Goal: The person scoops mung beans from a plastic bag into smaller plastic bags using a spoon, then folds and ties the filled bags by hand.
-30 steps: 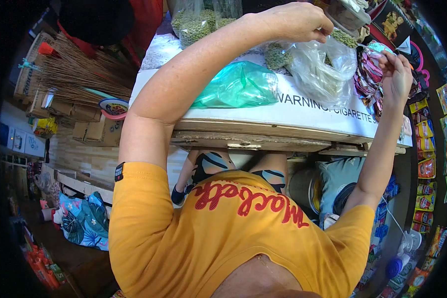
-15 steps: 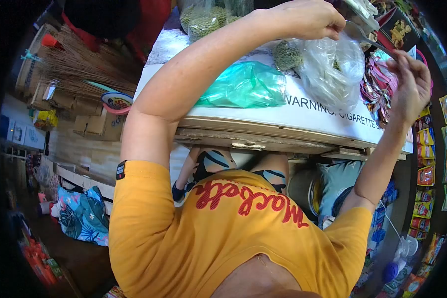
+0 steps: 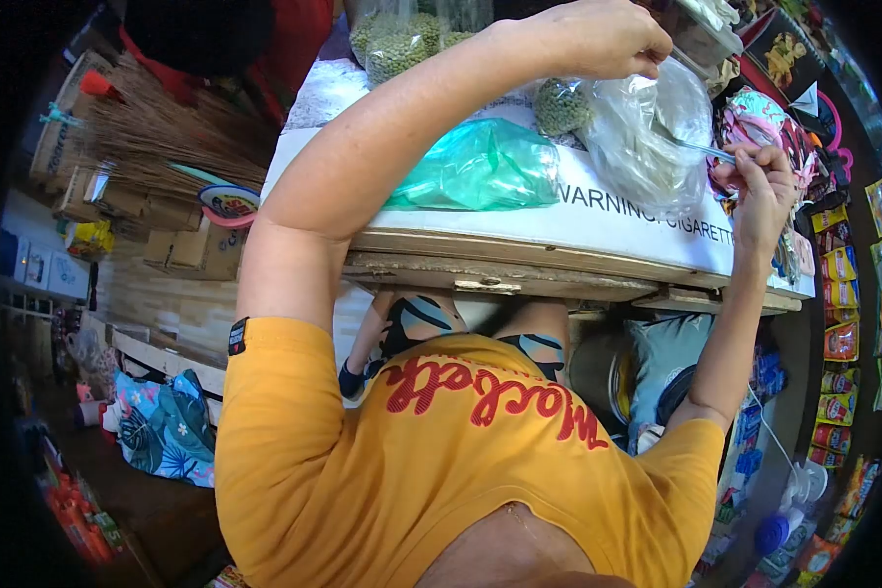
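My right hand [image 3: 762, 194] is closed around the handle of a metal spoon [image 3: 708, 150]. The spoon's front end reaches into a large clear plastic bag [image 3: 647, 147], and its bowl is hidden by the crinkled plastic. Above that bag my left hand [image 3: 622, 41] is pinched shut; whatever lies between its fingertips cannot be made out. Just left of the clear bag sits a small bag of green mung beans [image 3: 563, 106]. A crumpled green plastic bag [image 3: 480, 169] lies under my left forearm.
Larger clear bags of mung beans [image 3: 402, 44] stand at the back of the white-covered table [image 3: 598, 206]. Pink patterned cloth [image 3: 755, 113] lies at the right, near hanging snack packets [image 3: 841, 304]. Stick brooms [image 3: 157, 127] and a bowl [image 3: 230, 201] are on the left.
My right hand has moved down and left, taking the spoon from beside my left hand into the clear bag. My left hand has barely shifted.
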{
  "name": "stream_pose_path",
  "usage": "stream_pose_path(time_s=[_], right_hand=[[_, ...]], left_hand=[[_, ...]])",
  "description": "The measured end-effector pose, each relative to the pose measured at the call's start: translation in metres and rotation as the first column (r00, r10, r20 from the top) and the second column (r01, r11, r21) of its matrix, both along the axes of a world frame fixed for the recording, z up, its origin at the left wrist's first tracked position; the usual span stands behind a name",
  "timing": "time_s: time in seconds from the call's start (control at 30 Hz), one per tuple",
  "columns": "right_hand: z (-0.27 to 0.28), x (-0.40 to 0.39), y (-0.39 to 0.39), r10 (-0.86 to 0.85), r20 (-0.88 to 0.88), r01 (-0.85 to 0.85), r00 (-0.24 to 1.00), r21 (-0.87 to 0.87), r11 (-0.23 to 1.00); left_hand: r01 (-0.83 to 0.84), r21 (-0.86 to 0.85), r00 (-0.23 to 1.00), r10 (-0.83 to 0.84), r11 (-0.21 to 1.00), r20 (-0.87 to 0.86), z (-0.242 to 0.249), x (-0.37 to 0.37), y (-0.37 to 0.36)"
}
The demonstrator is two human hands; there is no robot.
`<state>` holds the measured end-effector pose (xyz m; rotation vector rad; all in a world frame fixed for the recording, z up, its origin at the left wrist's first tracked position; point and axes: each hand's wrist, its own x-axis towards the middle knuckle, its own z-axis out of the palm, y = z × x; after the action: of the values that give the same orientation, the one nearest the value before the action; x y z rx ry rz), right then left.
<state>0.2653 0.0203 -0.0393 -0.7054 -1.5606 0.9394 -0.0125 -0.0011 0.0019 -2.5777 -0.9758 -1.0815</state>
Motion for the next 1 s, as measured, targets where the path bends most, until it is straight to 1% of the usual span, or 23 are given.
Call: stream_pose_path(time_s=[0.03, 0.17, 0.27, 0.47, 0.57, 0.73, 0.83, 0.93, 1.0], right_hand=[[-0.004, 0.001, 0.001, 0.025, -0.024, -0.027, 0.999, -0.054, 0.998], [-0.021, -0.008, 0.007, 0.052, -0.140, -0.072, 0.989, -0.144, 0.987], [-0.029, -0.009, 0.010, 0.002, -0.174, -0.045, 0.985, -0.246, 0.968], [-0.037, -0.001, 0.022, -0.038, -0.263, -0.052, 0.964, -0.325, 0.944], [-0.034, 0.005, 0.026, -0.081, -0.263, -0.006, 0.961, -0.315, 0.949], [-0.026, 0.013, 0.029, -0.086, -0.286, 0.010, 0.954, -0.259, 0.966], [-0.024, 0.021, 0.037, -0.050, -0.284, -0.015, 0.958, -0.222, 0.975], [-0.019, 0.025, 0.038, -0.053, -0.303, -0.016, 0.952, -0.220, 0.975], [-0.015, 0.026, 0.040, -0.073, -0.287, 0.013, 0.955, -0.203, 0.979]], left_hand=[[0.004, 0.002, 1.000, -0.004, 1.000, -0.001, 0.000, 0.000, 0.000], [0.014, -0.005, 1.000, -0.014, 1.000, -0.003, 0.000, 0.001, -0.001], [0.008, -0.016, 1.000, -0.008, 1.000, -0.014, 0.000, 0.001, -0.001], [0.015, -0.031, 1.000, -0.016, 0.999, -0.008, 0.000, 0.001, -0.001], [0.021, -0.024, 1.000, -0.022, 0.999, -0.015, 0.000, 0.000, -0.001], [0.036, -0.052, 0.999, -0.038, 0.998, -0.026, 0.000, 0.001, -0.002], [0.059, -0.065, 0.998, -0.061, 0.996, -0.035, -0.002, 0.001, 0.000], [0.085, -0.060, 0.995, -0.087, 0.995, -0.039, -0.003, 0.001, 0.001], [0.095, -0.062, 0.995, -0.097, 0.994, -0.024, -0.004, 0.001, 0.001]])
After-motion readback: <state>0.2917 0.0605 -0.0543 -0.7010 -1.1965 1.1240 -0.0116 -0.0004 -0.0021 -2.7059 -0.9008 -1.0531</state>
